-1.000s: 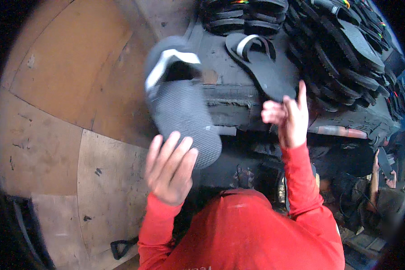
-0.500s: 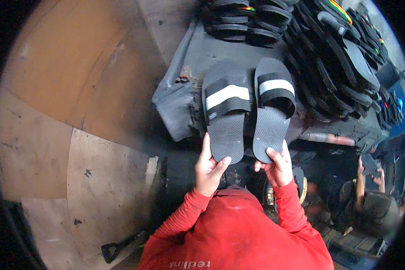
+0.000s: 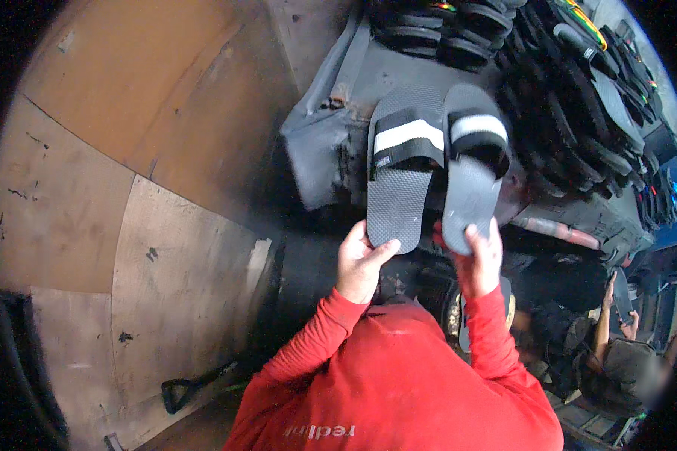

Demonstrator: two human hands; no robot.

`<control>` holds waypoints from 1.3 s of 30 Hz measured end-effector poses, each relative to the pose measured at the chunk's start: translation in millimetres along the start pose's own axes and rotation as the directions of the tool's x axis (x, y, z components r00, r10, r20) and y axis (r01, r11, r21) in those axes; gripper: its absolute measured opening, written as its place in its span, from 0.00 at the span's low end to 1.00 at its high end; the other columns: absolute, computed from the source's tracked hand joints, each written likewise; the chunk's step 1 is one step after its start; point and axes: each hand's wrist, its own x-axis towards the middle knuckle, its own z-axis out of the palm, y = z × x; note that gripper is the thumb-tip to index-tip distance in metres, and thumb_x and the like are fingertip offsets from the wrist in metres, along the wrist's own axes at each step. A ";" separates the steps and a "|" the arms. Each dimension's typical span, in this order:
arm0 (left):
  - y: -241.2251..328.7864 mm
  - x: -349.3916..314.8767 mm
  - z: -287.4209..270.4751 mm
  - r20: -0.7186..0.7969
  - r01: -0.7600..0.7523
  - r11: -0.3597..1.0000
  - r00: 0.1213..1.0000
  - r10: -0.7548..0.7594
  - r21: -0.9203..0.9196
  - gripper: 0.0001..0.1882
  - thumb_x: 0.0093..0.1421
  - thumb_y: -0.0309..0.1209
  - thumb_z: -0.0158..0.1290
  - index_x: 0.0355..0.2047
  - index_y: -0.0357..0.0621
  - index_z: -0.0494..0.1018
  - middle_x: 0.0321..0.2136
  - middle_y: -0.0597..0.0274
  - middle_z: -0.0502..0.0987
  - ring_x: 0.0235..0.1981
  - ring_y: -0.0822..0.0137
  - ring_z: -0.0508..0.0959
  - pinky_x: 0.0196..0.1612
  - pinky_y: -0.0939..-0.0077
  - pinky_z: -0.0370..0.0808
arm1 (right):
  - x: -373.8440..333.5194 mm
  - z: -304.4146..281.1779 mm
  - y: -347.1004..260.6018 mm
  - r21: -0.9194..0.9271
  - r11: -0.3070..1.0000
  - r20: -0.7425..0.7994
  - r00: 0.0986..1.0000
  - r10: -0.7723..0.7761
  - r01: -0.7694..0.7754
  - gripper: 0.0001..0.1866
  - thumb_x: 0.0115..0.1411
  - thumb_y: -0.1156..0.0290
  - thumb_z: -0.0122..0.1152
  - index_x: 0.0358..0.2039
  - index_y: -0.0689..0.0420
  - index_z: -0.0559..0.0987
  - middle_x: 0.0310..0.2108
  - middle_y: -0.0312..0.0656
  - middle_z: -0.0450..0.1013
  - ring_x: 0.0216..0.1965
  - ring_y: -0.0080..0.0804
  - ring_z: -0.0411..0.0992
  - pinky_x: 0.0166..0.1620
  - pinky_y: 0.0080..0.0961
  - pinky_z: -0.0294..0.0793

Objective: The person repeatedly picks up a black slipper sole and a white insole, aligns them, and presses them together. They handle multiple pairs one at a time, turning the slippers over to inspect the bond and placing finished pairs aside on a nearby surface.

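Holding paired slides: left hand [image 3: 359, 263] left slide [image 3: 399, 177], right hand [image 3: 480, 263] right slide [image 3: 470, 177].

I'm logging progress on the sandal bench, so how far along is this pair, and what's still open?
Done: many dark sandals sit stacked in piles at the far side of the bench. In hand: the left hand grips the heel of one black slide with a white strap, and the right hand grips its mate, side by side. Left: this pair is not yet on a pile.

Worn plywood floor panels [image 3: 128, 225] (scuffed, stained) beside a grimy grey workbench [image 3: 316, 150].
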 end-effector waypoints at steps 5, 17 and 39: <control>37.6 -56.9 -28.6 -0.138 -0.142 0.953 0.973 0.183 0.267 0.21 0.59 0.23 0.58 0.52 0.31 0.68 0.47 0.58 0.76 0.47 0.69 0.75 0.54 0.72 0.71 | 28.9 9.7 -46.8 0.194 0.981 0.036 0.999 0.011 -0.017 0.40 0.67 0.35 0.35 0.65 0.58 0.57 0.55 0.55 0.69 0.53 0.50 0.72 0.53 0.46 0.75; -31.2 -16.2 -58.2 -0.315 0.120 0.936 0.949 -0.010 0.332 0.14 0.63 0.28 0.57 0.46 0.33 0.75 0.41 0.58 0.80 0.41 0.68 0.80 0.47 0.74 0.76 | -40.1 -24.7 113.4 -0.839 0.148 0.509 0.852 -0.120 0.523 0.44 0.45 0.61 0.73 0.64 0.36 0.67 0.61 0.59 0.58 0.61 0.61 0.58 0.63 0.48 0.61; -2.7 25.7 -45.9 -0.333 0.123 0.898 0.943 0.027 0.421 0.14 0.63 0.20 0.55 0.48 0.29 0.75 0.42 0.58 0.80 0.41 0.72 0.79 0.47 0.78 0.74 | 9.8 -18.0 148.5 -0.758 0.170 0.636 0.772 -0.018 0.629 0.36 0.55 0.71 0.58 0.66 0.37 0.66 0.64 0.71 0.54 0.63 0.68 0.59 0.62 0.44 0.67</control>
